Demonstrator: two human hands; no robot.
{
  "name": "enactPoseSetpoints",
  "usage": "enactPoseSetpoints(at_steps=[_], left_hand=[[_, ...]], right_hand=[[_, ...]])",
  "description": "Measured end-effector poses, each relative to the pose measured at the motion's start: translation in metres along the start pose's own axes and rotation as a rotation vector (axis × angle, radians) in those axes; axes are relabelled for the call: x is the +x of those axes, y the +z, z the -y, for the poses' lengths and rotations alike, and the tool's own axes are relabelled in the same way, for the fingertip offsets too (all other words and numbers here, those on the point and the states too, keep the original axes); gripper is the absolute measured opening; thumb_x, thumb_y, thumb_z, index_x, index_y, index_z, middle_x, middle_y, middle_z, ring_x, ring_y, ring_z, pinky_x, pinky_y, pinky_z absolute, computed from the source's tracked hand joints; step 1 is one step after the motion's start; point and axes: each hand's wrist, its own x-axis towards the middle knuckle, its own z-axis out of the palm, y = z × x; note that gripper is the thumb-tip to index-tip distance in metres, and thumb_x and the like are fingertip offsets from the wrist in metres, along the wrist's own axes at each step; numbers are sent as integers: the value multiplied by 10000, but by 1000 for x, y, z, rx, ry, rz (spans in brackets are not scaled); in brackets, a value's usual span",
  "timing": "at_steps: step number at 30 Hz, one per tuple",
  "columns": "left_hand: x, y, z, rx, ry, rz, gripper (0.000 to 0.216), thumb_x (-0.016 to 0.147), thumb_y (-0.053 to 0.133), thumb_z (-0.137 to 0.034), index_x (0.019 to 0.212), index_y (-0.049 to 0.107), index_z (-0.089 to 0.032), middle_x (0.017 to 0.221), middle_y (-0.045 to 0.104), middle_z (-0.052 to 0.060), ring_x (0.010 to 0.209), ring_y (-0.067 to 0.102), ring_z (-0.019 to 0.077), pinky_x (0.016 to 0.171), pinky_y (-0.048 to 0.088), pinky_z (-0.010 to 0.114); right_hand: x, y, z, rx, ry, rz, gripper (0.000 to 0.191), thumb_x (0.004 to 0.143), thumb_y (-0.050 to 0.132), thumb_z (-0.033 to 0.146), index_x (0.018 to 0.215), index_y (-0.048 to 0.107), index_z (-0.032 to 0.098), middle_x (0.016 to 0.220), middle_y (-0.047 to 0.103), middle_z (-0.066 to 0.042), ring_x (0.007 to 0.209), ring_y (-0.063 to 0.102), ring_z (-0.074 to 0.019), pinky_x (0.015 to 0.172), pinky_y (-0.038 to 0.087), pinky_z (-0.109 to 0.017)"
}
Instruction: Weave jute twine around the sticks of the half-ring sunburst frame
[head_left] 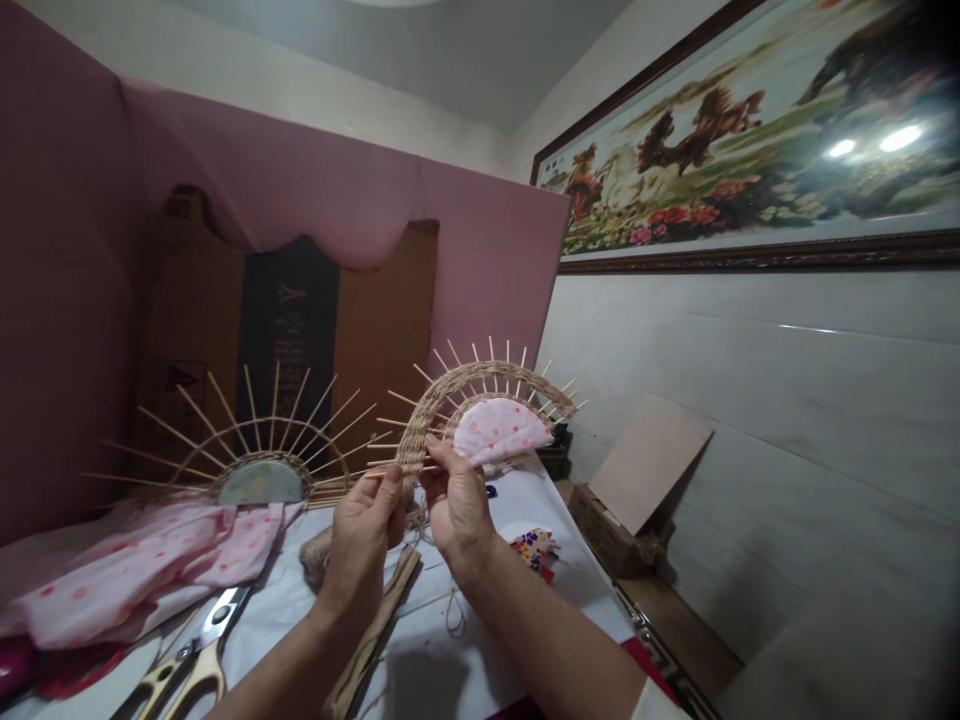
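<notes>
The left hand point(367, 510) was closed in a pinch, thumb against forefinger, at the lower left end of a half-round woven fan point(491, 412); exactly which strand or stick it had caught was too small to tell. The right hand point(454, 500) gripped that end just beside it, thumb on the near face, fingers mostly hidden. Both held the fan up over a white-covered table point(577, 580). Working it well probably called for a steady right-hand hold, light tension from the left, and care not to snap the thin sticks.

The fan had a straw-coloured woven band point(412, 450) arching around a pink dotted cloth centre point(501, 435), with pale sticks poking past its outer edge. To the left stood a second, barer fan frame point(262, 482); nearer lay crumpled pink dotted fabric point(142, 575) and gold-handled scissors point(184, 653).
</notes>
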Motion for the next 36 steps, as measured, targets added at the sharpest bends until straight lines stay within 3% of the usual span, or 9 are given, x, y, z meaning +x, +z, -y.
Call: enactPoseSetpoints(at_steps=[6,11,19,22,26,28,30,32,36], left_hand=[[1,0,-8,-22,-95,6,381,497,818,-385,626,607,-96,537,548,-3,470,429,58,426,338,156],[-2,3,-17,-41,-93,13,345,512,816,-337,610,580,-105,467,411,-71,418,254,20,368,179,142],[-5,-10,-19,-38,-134,36,373,624,761,-360,574,450,-159,421,246,-117,397,129,27,363,102,172],[-8,-26,-17,-19,-132,-10,391,655,732,-372,568,407,-172,425,228,-122,392,127,28,361,119,168],[-12,-52,-9,51,-135,-106,413,621,749,-372,543,397,-171,423,266,-114,381,167,23,358,131,170],[-14,-62,-4,74,-140,-148,397,604,759,-366,541,426,-160,423,286,-108,378,180,20,359,121,170],[-17,-68,-1,90,-135,-165,375,606,758,-364,548,457,-148,430,301,-102,381,192,20,363,120,170],[-19,-71,0,99,-122,-168,368,616,752,-367,545,467,-146,434,309,-95,386,200,23,366,120,173],[-21,-72,1,112,-98,-163,402,633,742,-384,505,435,-158,426,298,-89,392,192,31,368,109,187]], right_hand=[[-4,2,1,-36,-20,40,154,543,724,130,640,604,135,577,647,15,512,580,-116,515,491,-243],[-7,2,-1,-69,-15,-60,184,550,731,131,702,628,140,646,665,20,555,582,-95,500,442,-198],[-21,-4,-16,-107,148,-55,200,602,755,206,759,643,157,763,683,22,619,582,-69,525,423,-162],[-29,-20,-16,-316,305,53,266,645,748,354,778,644,149,756,681,-5,593,574,-71,506,418,-168],[-36,-43,1,-939,515,278,348,646,730,450,661,647,112,672,679,-63,491,535,-88,395,319,-174],[-34,-46,11,-1101,405,452,325,727,653,435,613,646,131,586,657,-47,454,499,-88,397,288,-184],[-27,-42,17,-1185,55,585,226,757,627,289,575,640,156,564,633,-12,516,520,-97,503,372,-212],[-19,-35,15,-1277,-270,620,96,747,622,202,670,678,185,655,660,0,607,546,-113,597,390,-238],[-7,-25,-1,-1406,-562,745,124,786,572,166,795,687,212,765,658,-6,714,559,-137,695,390,-268]])
